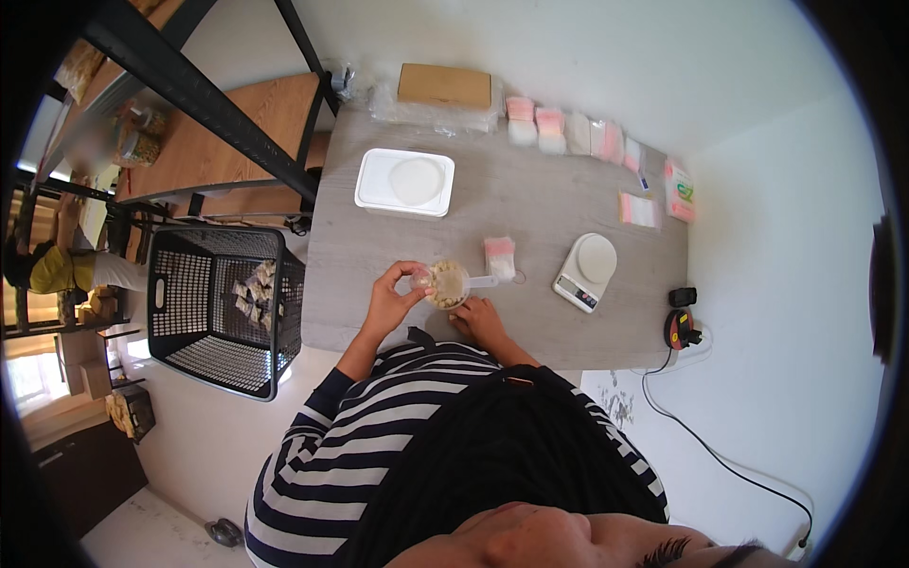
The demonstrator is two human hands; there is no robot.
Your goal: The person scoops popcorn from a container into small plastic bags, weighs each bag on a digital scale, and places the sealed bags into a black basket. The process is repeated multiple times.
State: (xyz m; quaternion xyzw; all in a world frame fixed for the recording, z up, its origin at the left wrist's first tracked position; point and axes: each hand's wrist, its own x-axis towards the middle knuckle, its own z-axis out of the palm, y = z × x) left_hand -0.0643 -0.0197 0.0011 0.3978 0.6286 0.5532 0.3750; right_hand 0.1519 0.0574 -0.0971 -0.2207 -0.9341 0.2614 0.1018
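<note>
My left hand (395,298) pinches a small clear plastic bag (420,277) with a pinkish edge, at the left rim of a round clear tub (460,304). Beige pieces (446,267) lie in the tub, and a scoop with a pale handle (484,282) reaches out over its right side. My right hand (484,323) rests low on the table by the tub's near edge, fingers bent; whether it grips anything is hidden. Just beyond the handle lies a stack of small pink-topped plastic bags (501,258), with a rubber band (520,277) beside it.
A kitchen scale (586,272) stands to the right, a white lidded box (405,182) behind. Bag stacks (550,130) and a cardboard box (444,85) line the wall. At left, a black crate (213,312) holds several filled packets (256,295); a person (60,270) is farther off.
</note>
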